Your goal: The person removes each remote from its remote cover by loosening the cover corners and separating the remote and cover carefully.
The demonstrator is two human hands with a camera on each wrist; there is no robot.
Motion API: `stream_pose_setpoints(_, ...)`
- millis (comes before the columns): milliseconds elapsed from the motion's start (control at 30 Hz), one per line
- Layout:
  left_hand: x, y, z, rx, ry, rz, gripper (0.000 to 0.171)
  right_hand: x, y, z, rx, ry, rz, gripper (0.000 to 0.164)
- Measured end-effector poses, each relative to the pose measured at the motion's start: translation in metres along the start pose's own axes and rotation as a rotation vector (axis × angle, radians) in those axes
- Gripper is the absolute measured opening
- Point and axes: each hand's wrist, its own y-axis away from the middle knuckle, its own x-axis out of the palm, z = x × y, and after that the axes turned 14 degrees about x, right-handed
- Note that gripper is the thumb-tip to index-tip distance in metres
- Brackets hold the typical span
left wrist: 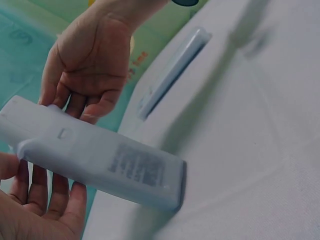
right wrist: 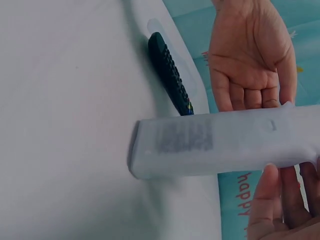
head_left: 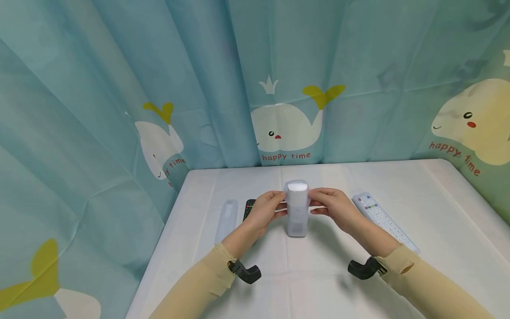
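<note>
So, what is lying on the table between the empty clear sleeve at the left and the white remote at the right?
In the head view: the black remote, then the sleeved remote gripped by left hand and right hand.

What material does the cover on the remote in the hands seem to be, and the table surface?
The cover looks like soft, matte, translucent silicone: a label shows faintly through it. The table surface looks like white cloth or thin non-woven sheet, judging by its fold creases; which one is unclear.

Tan sleeves down both forearms, thumb holes near the cuffs; black camera mounts at both wrists.
</note>
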Motion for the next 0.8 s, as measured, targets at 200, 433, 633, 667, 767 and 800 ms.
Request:
stream_pose_setpoints(200, 0.001, -0.002, 0.002, -0.01, -0.016, 0.004, 0.031, 0.001, 0.0, 0.001, 0.022, -0.047, 0.021, 0.04)
stream_pose_setpoints(433, 0.002, -0.004, 0.012, -0.034, -0.034, 0.0, 0.028, 0.003, -0.005, -0.006, 0.052, -0.03, -0.003, 0.036)
stream_pose_setpoints(633, 0.002, -0.004, 0.02, -0.052, -0.067, 0.0, 0.026, 0.006, -0.006, -0.013, 0.039, -0.004, -0.018, 0.031)
stream_pose_setpoints(667, 0.002, -0.004, 0.021, -0.057, -0.078, 0.002, 0.026, 0.007, -0.007, -0.014, 0.034, 0.001, -0.017, 0.03)
stream_pose_setpoints(767, 0.001, -0.003, 0.024, -0.061, -0.103, 0.006, 0.025, 0.007, -0.007, -0.016, 0.019, 0.017, -0.023, 0.029)
stream_pose_setpoints(800, 0.001, -0.003, 0.024, -0.056, -0.11, 0.006, 0.024, 0.007, -0.007, -0.016, 0.014, 0.023, -0.027, 0.028)
